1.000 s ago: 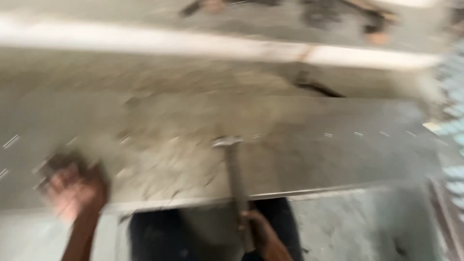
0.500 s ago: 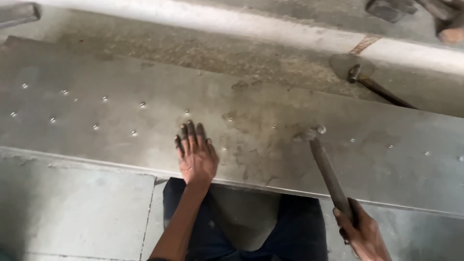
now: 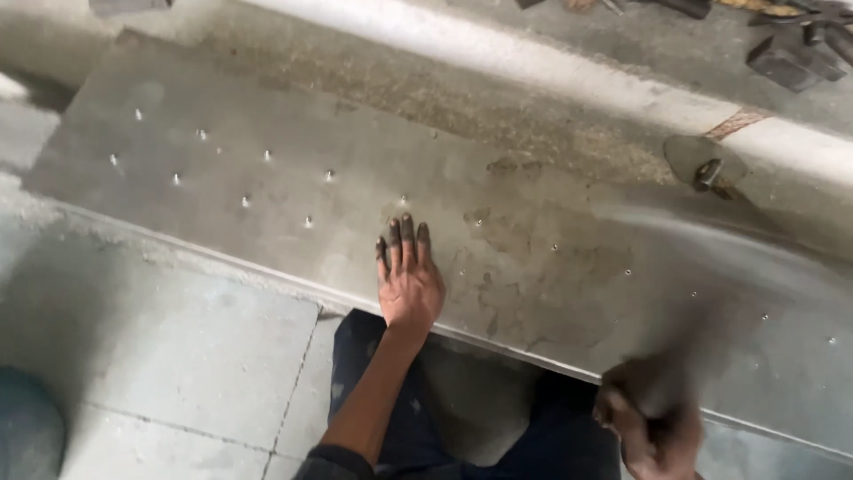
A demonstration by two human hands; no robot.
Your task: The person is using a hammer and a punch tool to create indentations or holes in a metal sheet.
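Leftmost, a grey tiled floor (image 3: 178,356) fills the lower corner, with a blurred dark rounded shape (image 3: 27,427) at its edge that cannot be made out. Above it lies a long grey metal sheet (image 3: 267,116), running slantwise across the view, its surface dusty and stained. A scatter of small raised studs (image 3: 244,201) dots its left part, with a few more further right. Near the sheet's front edge, about the middle of the view, the left hand (image 3: 409,280) rests flat on the metal, palm down, fingers straight and close together, their tips darkened with grime; it grips nothing. Its bare forearm runs down to a dark sleeve at the bottom edge, over dark trousers (image 3: 373,373) that show below the sheet. Further right, at the bottom, the right hand (image 3: 653,418) is closed in a fist around a handle; the hammer (image 3: 684,356) it holds is smeared by motion blur, so its head cannot be made out, and it stands just above the sheet's front edge. Beyond the sheet a pale bar (image 3: 551,67) crosses the view, and right of it a small trowel-like tool (image 3: 706,164) lies on the dusty surface. Dark metal blocks and tools (image 3: 786,58) sit in the upper right corner.
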